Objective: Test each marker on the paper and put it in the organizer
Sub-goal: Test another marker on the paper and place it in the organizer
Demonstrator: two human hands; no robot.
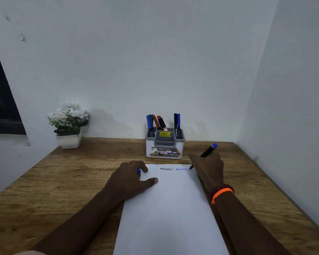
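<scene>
Nearest the camera, the sheet of white paper (170,214) is lying lengthwise on the wooden desk (66,183), running away from the person. The left hand (131,178) is resting on the paper's far-left corner, its fingers curling round a small blue cap (138,170) while the thumb is pressing flat on the sheet. Across the sheet, the right hand (208,167) is gripping a blue marker (206,152) in a writing hold; the tip is touching the paper at the end of a blue zigzag (182,169), which is sitting just right of a black zigzag (166,169). The marker's long axis is slanting up and away to the right, blue tail highest.

Beyond both hands, the organizer (165,144) is standing against the wall, already holding several markers upright. It is lying straight ahead and slightly left of the right hand, which is the nearer one. Recapping likely means bringing tip and cap together first. A potted white flower plant (69,126) is standing far left.
</scene>
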